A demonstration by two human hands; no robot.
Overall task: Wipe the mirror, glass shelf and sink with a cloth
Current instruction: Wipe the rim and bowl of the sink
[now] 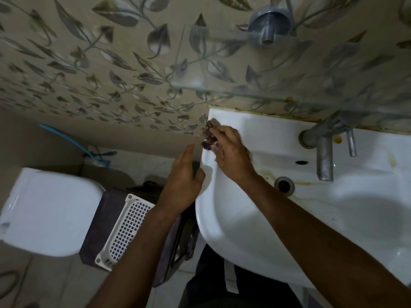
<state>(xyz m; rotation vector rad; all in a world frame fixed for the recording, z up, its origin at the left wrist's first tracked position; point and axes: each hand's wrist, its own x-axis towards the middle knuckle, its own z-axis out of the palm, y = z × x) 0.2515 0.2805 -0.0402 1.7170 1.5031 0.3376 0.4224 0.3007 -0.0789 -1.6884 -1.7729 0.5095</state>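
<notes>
Both hands at sink [222, 218] edge: our right hand [231, 152] pinches cloth [209, 138], left hand [184, 185] loosely spread; the small wad may slip off the rim.

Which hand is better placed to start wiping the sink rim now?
The right hand: it already holds the cloth at the sink rim's left corner. The left hand is open beside the basin, holding nothing.

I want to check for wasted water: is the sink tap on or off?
Off, as far as visible: no water runs from the tap and none pools around the drain of the sink.
</notes>
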